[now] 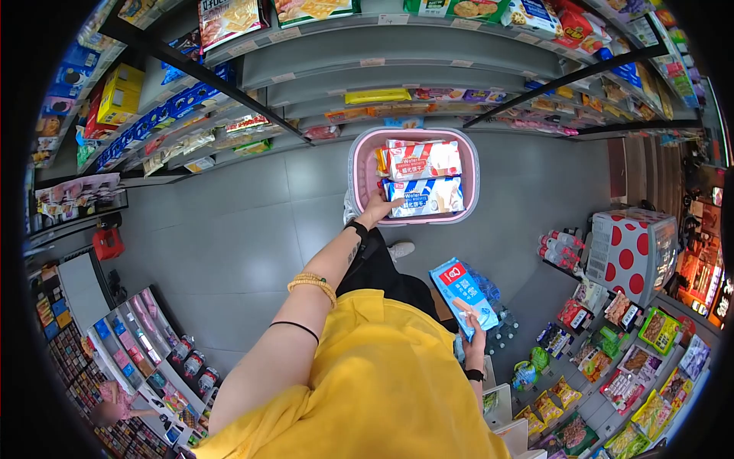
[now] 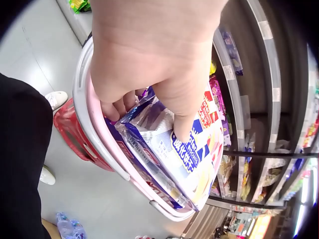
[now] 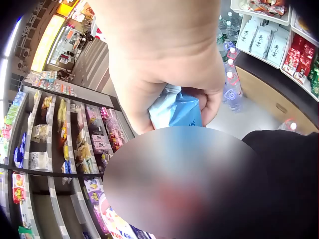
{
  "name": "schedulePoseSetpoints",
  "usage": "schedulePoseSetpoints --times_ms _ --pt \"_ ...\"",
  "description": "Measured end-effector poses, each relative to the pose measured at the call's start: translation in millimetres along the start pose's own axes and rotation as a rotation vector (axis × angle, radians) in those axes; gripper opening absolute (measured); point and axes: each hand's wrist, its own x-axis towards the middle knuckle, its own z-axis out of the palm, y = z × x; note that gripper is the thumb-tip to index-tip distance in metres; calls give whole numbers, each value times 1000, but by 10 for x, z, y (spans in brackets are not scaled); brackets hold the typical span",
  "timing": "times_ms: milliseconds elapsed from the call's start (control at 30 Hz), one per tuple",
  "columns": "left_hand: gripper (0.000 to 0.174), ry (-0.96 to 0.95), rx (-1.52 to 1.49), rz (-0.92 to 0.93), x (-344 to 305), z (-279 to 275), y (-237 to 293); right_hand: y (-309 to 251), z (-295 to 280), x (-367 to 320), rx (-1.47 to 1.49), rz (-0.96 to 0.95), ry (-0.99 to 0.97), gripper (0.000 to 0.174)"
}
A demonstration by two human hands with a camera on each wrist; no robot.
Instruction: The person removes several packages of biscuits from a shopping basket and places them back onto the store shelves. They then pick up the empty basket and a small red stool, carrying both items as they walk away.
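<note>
A pink basket [image 1: 356,176] with a grey rim holds a red-and-white wafer pack [image 1: 424,161] and, nearer the body, a blue-and-white wafer pack [image 1: 428,197]. My left hand [image 1: 378,208] reaches over the basket's left side and grips the end of the blue-and-white pack; in the left wrist view the thumb of the left hand [image 2: 154,59] lies on its printed face [image 2: 187,154], fingers down its side. Out to the right of my body, my right hand [image 1: 475,340] pinches the lower end of a light blue pack [image 1: 459,291], whose crimped end [image 3: 174,107] shows in the right wrist view.
Shelves [image 1: 329,61] with packaged snacks curve across the front. Bottles [image 1: 562,249] and a red-dotted white cabinet [image 1: 631,252] stand at right, snack displays [image 1: 604,352] at lower right. A person [image 1: 115,402] is at lower left. A red basket [image 2: 75,132] stands beyond the pink one.
</note>
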Motion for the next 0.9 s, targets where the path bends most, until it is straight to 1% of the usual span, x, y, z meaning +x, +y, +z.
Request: schedulePoseSetpoints --times_ms 100,133,233,267,300,367,400,500,533,633,767,833,867,900 --pt "77 -125 51 19 -55 -9 99 12 -6 40 -86 -7 113 47" --pt "78 -117 51 24 -27 -4 46 75 -113 164 -84 -18 89 40" --pt "84 -85 55 22 87 16 -135 344 -397 514 -134 -210 65 42" --pt "86 -69 60 9 130 16 -207 395 -497 612 -130 -207 44 42" --pt "88 -57 63 -2 162 28 -244 453 -599 696 -187 -229 47 40" --pt "84 -102 59 -22 -25 52 -16 458 -690 766 -184 -173 36 39" --pt "82 -92 68 -32 -46 61 9 456 -717 802 -158 -131 61 43" --pt "81 -85 59 -60 -160 90 134 441 -750 937 -94 -86 89 48" --pt "81 -87 67 -82 -196 91 195 414 -752 975 -105 -101 55 52" --pt "81 -97 79 -107 -174 88 181 381 -729 1163 -111 -200 24 54" --pt "82 -74 43 -102 -145 98 83 270 -657 1296 -270 -269 36 59" --pt "81 -40 54 -96 -207 116 157 197 -607 1282 -339 -308 51 61" --pt "90 -110 23 -114 -230 120 206 167 -595 1304 -376 -302 58 62" --pt "89 -127 0 -103 -232 132 209 204 -669 1420 -412 -296 65 62"
